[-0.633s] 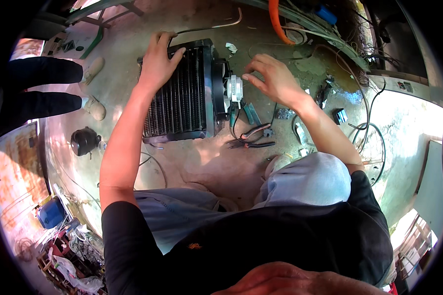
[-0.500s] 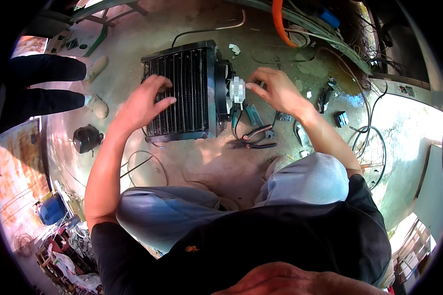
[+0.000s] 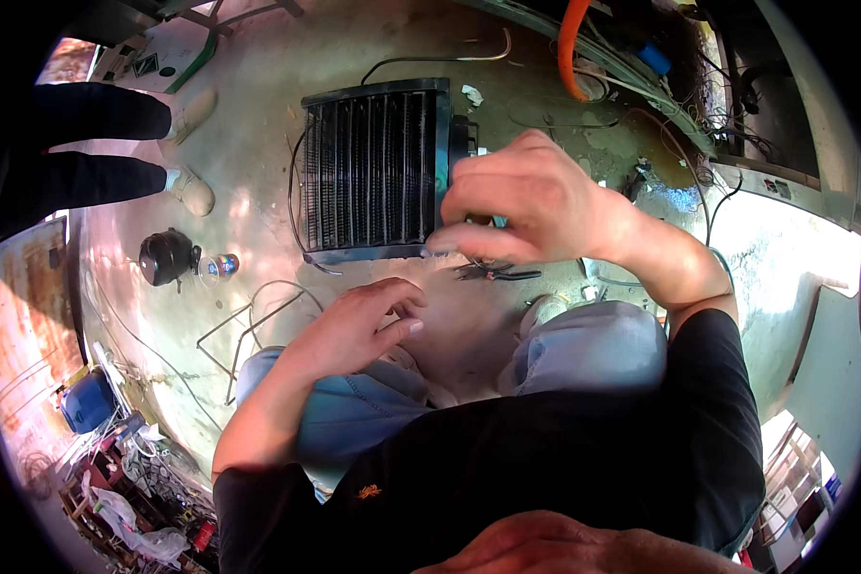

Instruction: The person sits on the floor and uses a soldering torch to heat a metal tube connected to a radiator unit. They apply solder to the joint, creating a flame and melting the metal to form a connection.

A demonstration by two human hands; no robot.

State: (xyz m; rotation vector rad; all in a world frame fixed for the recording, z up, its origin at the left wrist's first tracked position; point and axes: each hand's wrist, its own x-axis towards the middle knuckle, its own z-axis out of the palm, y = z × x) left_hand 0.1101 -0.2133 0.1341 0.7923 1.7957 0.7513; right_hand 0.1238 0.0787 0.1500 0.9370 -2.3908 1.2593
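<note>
A black finned condenser coil (image 3: 373, 172) in a dark metal frame lies on the floor ahead of me. Over its right edge, my right hand (image 3: 536, 201) is raised with fingers curled in toward the thumb. Whatever those fingertips may hold is hidden, and the hand blocks most of the fan on the coil's right side. My left hand (image 3: 359, 325) hovers in front of my left knee, thumb and fingers apart, holding nothing that I can see. Pliers (image 3: 512, 275) lie below my right hand, partly covered by it.
A round black compressor (image 3: 165, 256) stands at left beside a small clear jar (image 3: 224, 265). Another person's shoes (image 3: 193, 191) are at far left. A bent wire (image 3: 234, 349) lies near my left knee. An orange hose (image 3: 569, 48) hangs at top right.
My left hand has left the coil and drawn back toward my knee. The right hand has come up and inward, its fingers curling more. In view, the coil sits slightly further right.
</note>
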